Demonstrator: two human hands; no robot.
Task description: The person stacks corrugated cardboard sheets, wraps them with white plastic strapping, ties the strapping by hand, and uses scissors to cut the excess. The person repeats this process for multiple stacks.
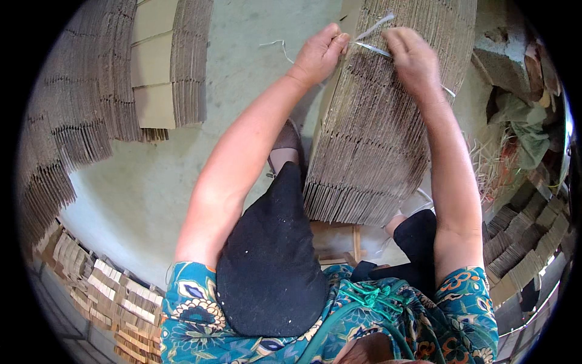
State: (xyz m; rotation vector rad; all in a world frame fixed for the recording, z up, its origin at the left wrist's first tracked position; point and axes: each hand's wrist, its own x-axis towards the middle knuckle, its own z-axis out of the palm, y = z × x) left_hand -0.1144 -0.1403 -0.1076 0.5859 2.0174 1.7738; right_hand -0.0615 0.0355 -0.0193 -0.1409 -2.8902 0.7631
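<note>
A person is sitting and leaning over a big bundle of flat cardboard sheets (376, 139) that is standing on its edges between the knees. The bundle's ribbed edges are facing up, and they are looking rough and wavy, like many thin brown lines packed tight. The left hand (319, 54) is pinching a thin white plastic strap (371, 48) at the bundle's top left edge, with the grip closed tight on it. The right hand (412, 57) is lying on top of the bundle just beside it, its grip curled shut on the same strap. A loose end of the strap is curling over the floor to the left. The pale green floor (151, 188) is smooth, and there is open room on it left of the bundle. More cardboard stacks (97, 97) are fanning out far to the left, well apart from the hands. Smaller folded cardboard pieces (521, 242) are piling up on the right, near the right elbow. A wooden stool (339, 242) is showing under the bundle's near edge.
</note>
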